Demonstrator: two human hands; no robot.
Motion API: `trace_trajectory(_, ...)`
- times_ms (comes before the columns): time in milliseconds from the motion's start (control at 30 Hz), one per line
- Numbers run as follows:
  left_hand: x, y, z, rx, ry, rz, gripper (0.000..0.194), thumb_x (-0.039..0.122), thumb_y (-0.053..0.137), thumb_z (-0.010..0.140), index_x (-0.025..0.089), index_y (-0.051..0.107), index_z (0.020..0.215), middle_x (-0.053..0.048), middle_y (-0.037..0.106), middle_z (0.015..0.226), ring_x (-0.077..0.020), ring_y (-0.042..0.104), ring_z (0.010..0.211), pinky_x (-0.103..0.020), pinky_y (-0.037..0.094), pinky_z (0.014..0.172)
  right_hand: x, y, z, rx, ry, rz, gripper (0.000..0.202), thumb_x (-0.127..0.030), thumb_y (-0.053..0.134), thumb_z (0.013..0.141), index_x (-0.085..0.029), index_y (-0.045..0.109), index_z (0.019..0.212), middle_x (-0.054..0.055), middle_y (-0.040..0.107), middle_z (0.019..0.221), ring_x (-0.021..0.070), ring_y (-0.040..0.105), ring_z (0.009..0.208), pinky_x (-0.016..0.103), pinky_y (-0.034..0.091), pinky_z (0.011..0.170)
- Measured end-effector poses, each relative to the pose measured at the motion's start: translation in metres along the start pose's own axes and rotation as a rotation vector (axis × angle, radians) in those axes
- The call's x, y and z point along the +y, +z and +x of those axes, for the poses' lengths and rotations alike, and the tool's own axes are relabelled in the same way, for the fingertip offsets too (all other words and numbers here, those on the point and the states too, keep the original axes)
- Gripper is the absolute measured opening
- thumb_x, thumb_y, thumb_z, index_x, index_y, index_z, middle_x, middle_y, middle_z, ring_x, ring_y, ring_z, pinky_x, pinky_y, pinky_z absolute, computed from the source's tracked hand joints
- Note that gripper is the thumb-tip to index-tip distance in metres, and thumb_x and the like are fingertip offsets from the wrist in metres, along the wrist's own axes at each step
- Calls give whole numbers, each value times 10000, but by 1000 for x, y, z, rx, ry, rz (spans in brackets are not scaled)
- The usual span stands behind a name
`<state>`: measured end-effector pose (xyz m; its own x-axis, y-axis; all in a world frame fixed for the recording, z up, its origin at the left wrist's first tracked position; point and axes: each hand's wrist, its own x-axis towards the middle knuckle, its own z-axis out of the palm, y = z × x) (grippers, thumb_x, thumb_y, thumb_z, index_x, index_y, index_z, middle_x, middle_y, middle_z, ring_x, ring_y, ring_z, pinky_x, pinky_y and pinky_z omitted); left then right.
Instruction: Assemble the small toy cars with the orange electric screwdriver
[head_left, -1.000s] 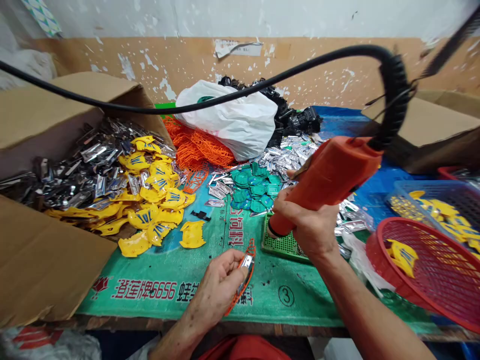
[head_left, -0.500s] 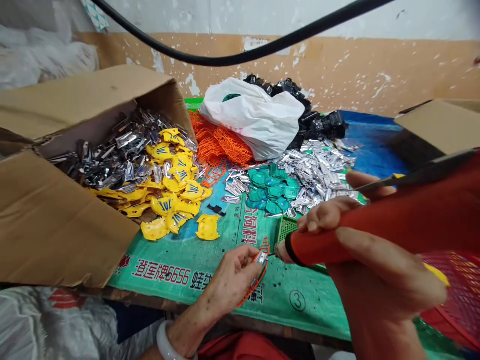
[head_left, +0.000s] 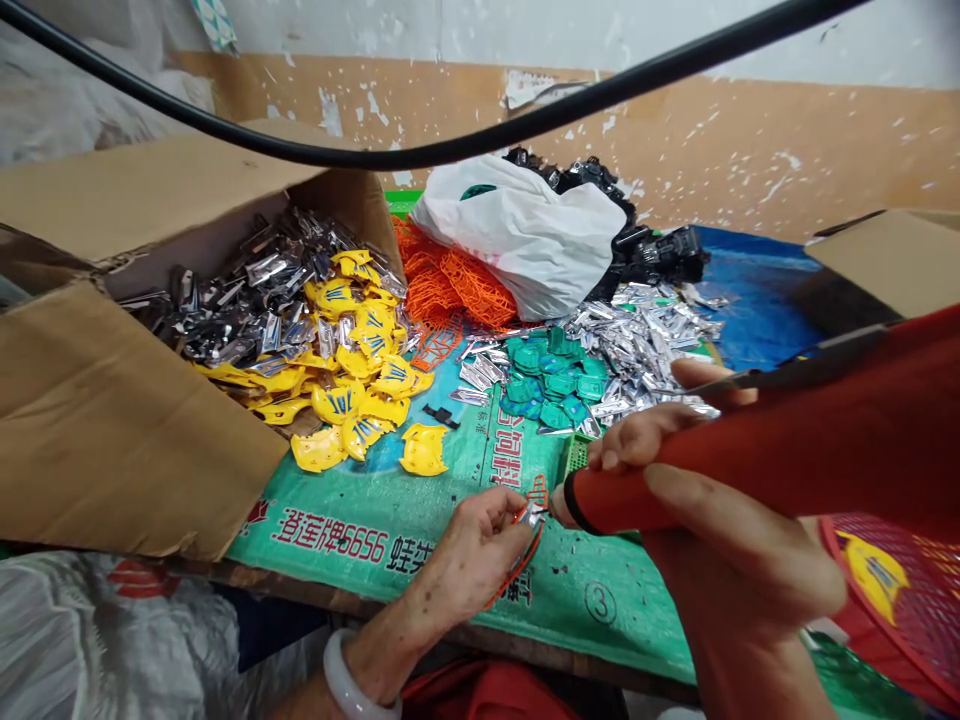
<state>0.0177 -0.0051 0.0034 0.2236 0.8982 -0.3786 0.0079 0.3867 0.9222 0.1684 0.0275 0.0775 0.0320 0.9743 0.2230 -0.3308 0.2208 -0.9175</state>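
Note:
My left hand [head_left: 484,550], low in the middle, pinches an orange frame part [head_left: 517,570] with a silver piece [head_left: 531,515] on it. In my right hand [head_left: 720,520] is a red power tool [head_left: 810,430], held sideways with the fingers wrapped round it. The tool's tip meets or nearly touches the silver piece; the exact contact is too small to tell. Behind the hands lie teal parts [head_left: 555,370] and silver parts [head_left: 645,340]. Yellow parts [head_left: 375,370] are heaped to the left, and one yellow part [head_left: 424,450] lies apart from them.
A cardboard box [head_left: 135,430] spills dark chrome parts at the left. Orange frames [head_left: 457,285], a white bag [head_left: 525,235] and black parts [head_left: 664,255] stand behind. A green basket [head_left: 576,455] is beside the tool, a red basket [head_left: 862,640] at the right. A black cable [head_left: 450,150] hangs across.
The camera view has shifted slightly, showing more of the red basket. The tool has moved a little left, and its tip is now closer to the silver piece in my left hand.

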Motion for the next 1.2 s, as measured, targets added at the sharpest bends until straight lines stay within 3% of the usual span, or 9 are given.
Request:
trace_trajectory(267, 2, 2, 1, 6, -4, 0, 140, 295, 549, 742, 157, 558, 757, 63, 416, 569, -99, 341, 536, -239, 249, 504, 1, 3, -1, 24, -2, -98, 347, -242, 748, 677, -268, 606, 993, -28, 605, 738, 169, 590, 700, 370, 500, 706)
trace_trajectory(633, 1, 5, -2, 10, -17, -25, 148, 298, 543, 735, 158, 570, 775, 55, 419, 594, -101, 347, 554, -236, 252, 518, 2, 4, -5, -4, -64, -155, 434, -222, 709, 693, -318, 559, 1089, -28, 586, 709, 184, 578, 691, 393, 513, 716)
trace_trajectory(1033, -7, 10, 0, 65, 59, -86, 122, 291, 566, 727, 172, 578, 749, 5, 547, 682, -149, 491, 684, -256, 397, 657, 9, 6, -14, -30, -109, -208, 401, -183, 703, 705, -319, 545, 1049, -12, 589, 725, 215, 603, 720, 449, 544, 743)
trace_trajectory(1200, -10, 9, 0, 50, 30, -122, 142, 297, 590, 723, 166, 604, 777, -11, 587, 717, -157, 530, 712, -256, 424, 671, 12, 5, -12, -43, -113, -156, 400, -213, 705, 702, -327, 552, 1054, -10, 585, 719, 213, 606, 696, 447, 548, 722)
